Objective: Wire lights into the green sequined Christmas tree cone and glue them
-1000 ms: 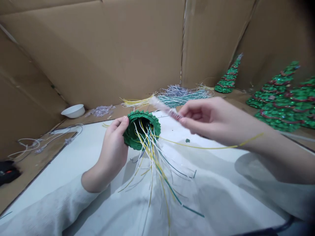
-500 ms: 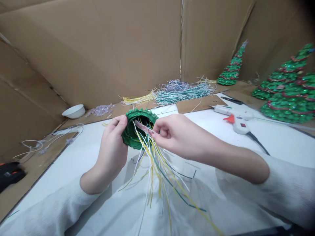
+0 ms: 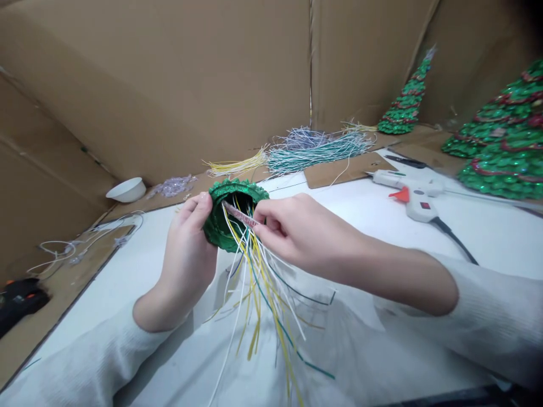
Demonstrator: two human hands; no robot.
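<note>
My left hand (image 3: 186,249) is closed on the side of a green, hollow tree-shaped piece (image 3: 216,229), its scalloped rim and dark opening turned toward me. Thin white, yellow and green wires (image 3: 254,282) spill from the opening and hang over the white tabletop. Between the thumb and fingers of my right hand (image 3: 305,232) is a narrow, flat, pinkish-silver strip (image 3: 238,215) with lettering on it. Its far end reaches into the opening, close to the inner wall. The inside of the piece is mostly in shadow.
Bundles of green wires (image 3: 318,155) and yellow wires (image 3: 237,165) lie at the back. A glue gun (image 3: 419,206) rests at right, near decorated green trees (image 3: 504,152). A white bowl (image 3: 127,190) stands back left; a black tool (image 3: 21,299) lies far left.
Both hands, the green piece and the strip have shifted slightly left and up in view. The hanging wires have swung left. The grip of each hand looks the same.
</note>
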